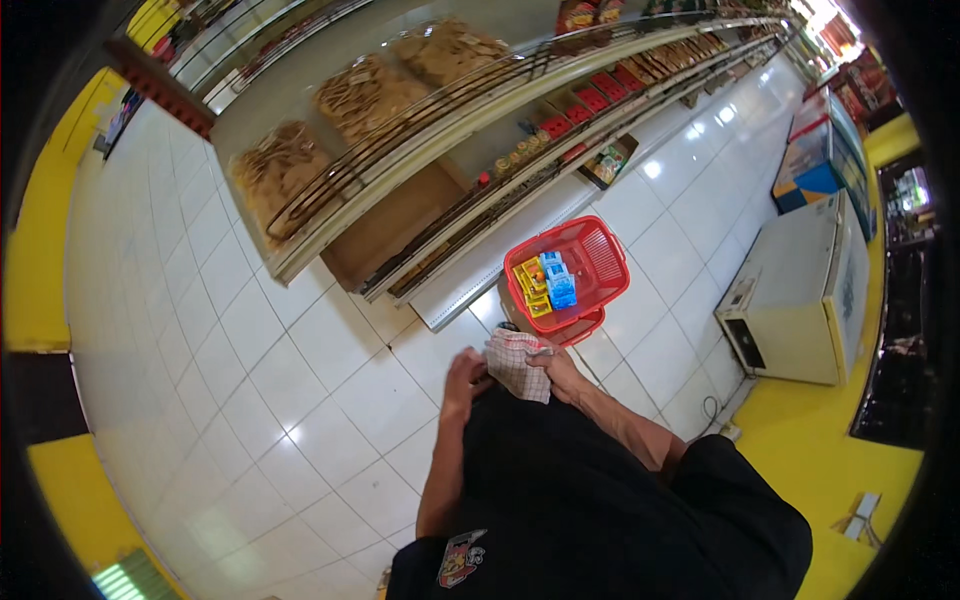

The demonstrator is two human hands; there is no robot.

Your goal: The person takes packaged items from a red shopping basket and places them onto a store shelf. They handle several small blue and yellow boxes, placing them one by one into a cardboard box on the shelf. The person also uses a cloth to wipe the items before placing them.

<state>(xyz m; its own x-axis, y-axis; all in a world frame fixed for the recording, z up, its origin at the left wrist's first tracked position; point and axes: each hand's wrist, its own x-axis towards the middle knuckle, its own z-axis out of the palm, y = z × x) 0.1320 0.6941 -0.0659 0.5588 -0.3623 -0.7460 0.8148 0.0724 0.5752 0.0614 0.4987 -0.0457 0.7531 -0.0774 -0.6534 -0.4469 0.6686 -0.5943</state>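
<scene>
My right hand (556, 369) grips a folded checkered cloth (519, 369), pale with a reddish stripe, in front of my black shirt. Just left of the cloth is my left hand (466, 376), blurred, with its fingers bent; whether it holds anything is unclear. Beyond the cloth stands a red plastic basket (609, 279) containing several yellow sachets (533, 285) and light-blue sachets (559, 282) along its left side. Part of a second red basket (577, 328) shows under its near edge.
A shelving unit (442, 281) runs along the far side, bearing bagged crackers (367, 97), jars (517, 152) and red packs (592, 97). An open carton (609, 161) sits at its base. To the right are a white chest freezer (784, 292) and a glass-topped freezer (825, 161). White tiles (330, 382) cover the floor.
</scene>
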